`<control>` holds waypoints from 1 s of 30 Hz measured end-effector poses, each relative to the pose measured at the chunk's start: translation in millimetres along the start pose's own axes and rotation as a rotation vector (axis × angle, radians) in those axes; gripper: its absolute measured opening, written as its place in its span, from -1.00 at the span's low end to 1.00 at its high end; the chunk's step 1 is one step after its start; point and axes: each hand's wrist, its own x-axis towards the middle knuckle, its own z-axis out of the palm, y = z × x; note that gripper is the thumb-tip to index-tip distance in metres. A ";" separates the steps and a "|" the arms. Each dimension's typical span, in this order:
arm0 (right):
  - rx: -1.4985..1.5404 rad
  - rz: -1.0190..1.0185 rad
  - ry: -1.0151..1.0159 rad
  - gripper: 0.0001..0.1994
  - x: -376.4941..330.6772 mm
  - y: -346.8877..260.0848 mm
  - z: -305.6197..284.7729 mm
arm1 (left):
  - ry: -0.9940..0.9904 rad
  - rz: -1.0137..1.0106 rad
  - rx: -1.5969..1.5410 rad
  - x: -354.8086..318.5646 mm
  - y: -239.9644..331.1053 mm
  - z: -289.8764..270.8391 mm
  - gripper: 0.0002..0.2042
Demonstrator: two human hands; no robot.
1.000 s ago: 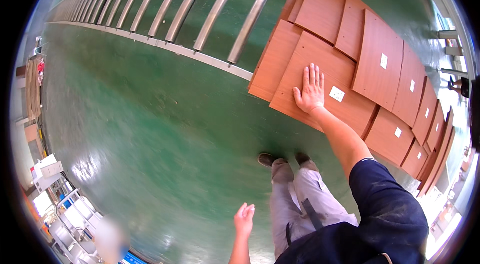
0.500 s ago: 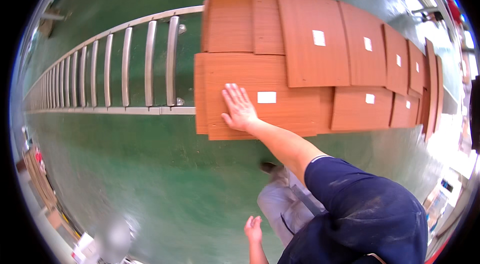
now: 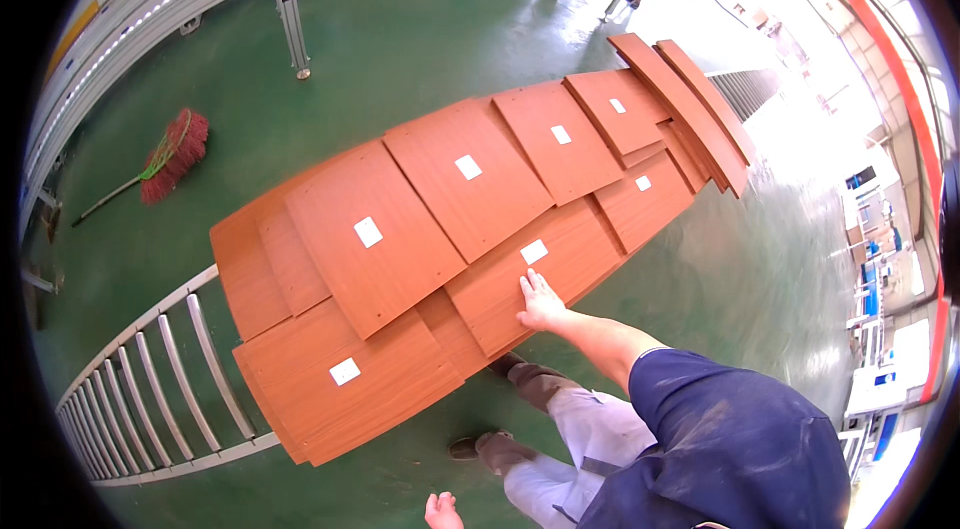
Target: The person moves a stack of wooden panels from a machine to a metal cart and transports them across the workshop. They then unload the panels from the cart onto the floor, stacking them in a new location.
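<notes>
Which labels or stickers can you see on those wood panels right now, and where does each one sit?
Label on the nearest panel: small white rectangle, near its middle, low left.
Label on the big upper-left panel: white, roughly square, central.
Label on the next panel back: white square.
Label by the right hand: white rectangle just beyond the fingertips.
Three farther labels: small white squares on the rear panels.

Overlapping panels (image 3: 470, 229) lie on the roller conveyor (image 3: 160, 379), with a broom (image 3: 165, 157) on the floor (image 3: 400, 39) behind them.
</notes>
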 end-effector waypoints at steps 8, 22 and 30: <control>0.124 -0.121 0.560 -0.09 31.4 100.3 -215.1 | -0.054 -0.197 -0.109 -132.0 -33.1 9.7 -0.49; -0.196 -0.199 0.410 -0.75 -53.7 237.4 -618.6 | 0.131 -0.163 -0.294 -319.8 -36.0 141.0 -0.84; -0.484 -0.465 -0.254 -0.34 -46.5 124.0 -274.3 | 0.273 -0.204 -0.402 -415.6 82.0 214.1 -0.47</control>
